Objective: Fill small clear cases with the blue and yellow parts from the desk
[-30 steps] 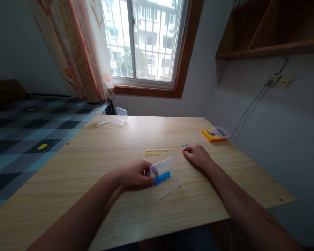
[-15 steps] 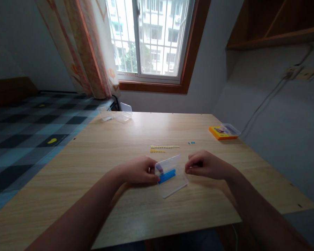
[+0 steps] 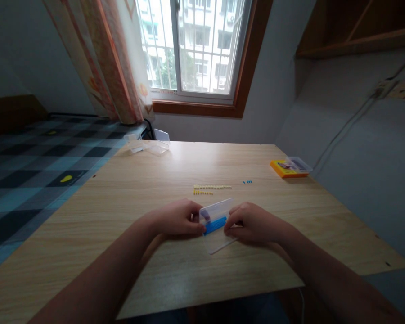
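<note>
A clear plastic case, opened out at its hinge, is tilted just above the table or resting on it; I cannot tell which. My left hand grips its left edge between thumb and fingers. Along the case's inside lies a ridged blue strip, its left end by my left thumb. At the strip's right end, the pinched fingertips of my right hand reach into the case. Whatever is between them is hidden. Beyond the case, a row of small yellow pieces lies beside a longer row of cream pieces.
Several tiny blue pieces lie to the right of the rows. An orange-yellow box with a clear lid sits near the table's right edge. Clear plastic containers stand at the far left corner of the wooden table.
My right hand has moved left, from beside the case to the right end of the blue strip. My left hand keeps its hold on the case.
</note>
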`<state>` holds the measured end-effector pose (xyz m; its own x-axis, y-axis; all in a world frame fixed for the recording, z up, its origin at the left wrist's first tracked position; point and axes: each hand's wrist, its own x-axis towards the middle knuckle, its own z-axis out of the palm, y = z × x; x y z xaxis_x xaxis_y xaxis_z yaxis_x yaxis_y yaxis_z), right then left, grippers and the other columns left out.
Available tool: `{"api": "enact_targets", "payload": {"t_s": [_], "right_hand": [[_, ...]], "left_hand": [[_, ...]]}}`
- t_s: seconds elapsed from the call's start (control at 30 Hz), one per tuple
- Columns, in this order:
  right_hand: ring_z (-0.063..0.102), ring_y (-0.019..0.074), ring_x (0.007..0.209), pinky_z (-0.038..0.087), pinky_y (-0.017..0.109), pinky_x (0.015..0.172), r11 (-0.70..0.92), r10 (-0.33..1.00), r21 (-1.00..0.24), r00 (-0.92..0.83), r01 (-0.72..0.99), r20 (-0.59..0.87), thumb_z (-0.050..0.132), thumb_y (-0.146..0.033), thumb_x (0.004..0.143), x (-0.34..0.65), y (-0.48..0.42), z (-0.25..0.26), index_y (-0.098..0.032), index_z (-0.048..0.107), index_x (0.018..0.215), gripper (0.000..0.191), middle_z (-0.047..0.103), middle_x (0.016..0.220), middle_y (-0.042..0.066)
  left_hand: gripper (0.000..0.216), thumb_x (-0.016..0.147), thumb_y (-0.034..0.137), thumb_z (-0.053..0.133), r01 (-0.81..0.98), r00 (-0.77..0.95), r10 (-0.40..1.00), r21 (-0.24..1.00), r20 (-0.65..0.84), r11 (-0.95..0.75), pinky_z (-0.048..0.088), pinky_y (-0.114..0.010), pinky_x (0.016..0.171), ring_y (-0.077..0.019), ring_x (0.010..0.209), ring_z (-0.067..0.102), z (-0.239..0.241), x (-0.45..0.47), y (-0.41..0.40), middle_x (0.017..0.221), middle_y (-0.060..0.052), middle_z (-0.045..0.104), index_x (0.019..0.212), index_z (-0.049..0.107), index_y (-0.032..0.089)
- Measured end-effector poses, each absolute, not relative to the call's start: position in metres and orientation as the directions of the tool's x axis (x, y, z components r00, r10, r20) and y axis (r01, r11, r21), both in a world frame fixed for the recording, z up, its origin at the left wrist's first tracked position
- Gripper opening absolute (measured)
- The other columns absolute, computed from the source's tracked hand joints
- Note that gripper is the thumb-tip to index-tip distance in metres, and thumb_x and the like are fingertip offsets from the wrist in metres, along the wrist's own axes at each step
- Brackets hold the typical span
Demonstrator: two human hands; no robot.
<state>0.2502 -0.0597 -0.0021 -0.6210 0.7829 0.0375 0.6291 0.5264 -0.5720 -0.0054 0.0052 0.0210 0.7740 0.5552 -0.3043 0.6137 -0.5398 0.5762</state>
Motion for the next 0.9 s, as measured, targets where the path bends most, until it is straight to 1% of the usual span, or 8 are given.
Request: {"api": "enact_targets", "payload": {"t_s": [0.1,0.23,0.37,0.53,0.67,0.9], "right_hand": [[0.058,0.0097,0.066,0.039,0.020,0.064,0.518,0.785,-0.588,-0.619,0.622,0.037,0.066,-0.011,0.082,0.254,-0.058,0.000,-0.022,0.082,0.087,0.021,0.070,0.074,-0.001],[0.053,0.0088,0.060,0.035,0.020,0.058,0.540,0.768,-0.605,-0.636,0.586,0.070,0.064,-0.020,0.089,0.262,-0.058,0.007,-0.019,0.083,0.089,0.019,0.067,0.071,0.001],[0.053,0.0087,0.061,0.035,0.020,0.059,0.574,0.731,-0.595,-0.680,0.562,0.062,0.062,-0.019,0.089,0.263,-0.061,0.009,-0.020,0.083,0.094,0.021,0.067,0.073,0.001],[0.052,0.0084,0.061,0.034,0.021,0.060,0.606,0.721,-0.537,-0.690,0.587,0.060,0.061,-0.013,0.086,0.260,-0.063,0.008,-0.021,0.082,0.090,0.023,0.065,0.072,-0.001],[0.052,0.0083,0.061,0.033,0.021,0.060,0.613,0.741,-0.481,-0.667,0.626,0.076,0.060,-0.014,0.086,0.261,-0.063,0.006,-0.020,0.080,0.084,0.020,0.063,0.071,-0.001],[0.052,0.0086,0.064,0.029,0.022,0.061,0.557,0.814,-0.387,-0.575,0.735,0.081,0.060,-0.014,0.085,0.261,-0.060,0.003,-0.019,0.076,0.077,0.019,0.063,0.073,-0.001]], "left_hand": [[0.021,0.080,0.040,0.060,0.608,0.779,0.551,0.574,-0.299,-0.548,0.031,-0.027,0.055,-0.0148,0.063,0.049,0.020,-0.006,0.006,0.069,0.002,0.058,0.081,0.065,0.019],[0.020,0.080,0.039,0.060,0.597,0.787,0.542,0.586,-0.295,-0.548,0.031,-0.027,0.056,-0.0146,0.062,0.049,0.018,-0.006,0.006,0.069,0.002,0.057,0.080,0.064,0.019],[0.021,0.081,0.040,0.060,0.591,0.789,0.539,0.605,-0.296,-0.534,0.031,-0.027,0.056,-0.0143,0.062,0.049,0.017,-0.007,0.007,0.069,0.003,0.057,0.080,0.064,0.019],[0.019,0.080,0.038,0.060,0.581,0.792,0.542,0.615,-0.280,-0.533,0.031,-0.027,0.055,-0.0140,0.061,0.048,0.017,-0.007,0.006,0.068,0.003,0.058,0.079,0.063,0.019],[0.019,0.080,0.037,0.060,0.585,0.791,0.542,0.607,-0.283,-0.537,0.031,-0.027,0.054,-0.0136,0.060,0.048,0.018,-0.007,0.005,0.068,0.003,0.058,0.076,0.061,0.019],[0.019,0.080,0.038,0.060,0.596,0.787,0.545,0.585,-0.290,-0.550,0.032,-0.026,0.054,-0.0139,0.060,0.049,0.017,-0.007,0.006,0.068,0.002,0.058,0.078,0.062,0.019]]}}
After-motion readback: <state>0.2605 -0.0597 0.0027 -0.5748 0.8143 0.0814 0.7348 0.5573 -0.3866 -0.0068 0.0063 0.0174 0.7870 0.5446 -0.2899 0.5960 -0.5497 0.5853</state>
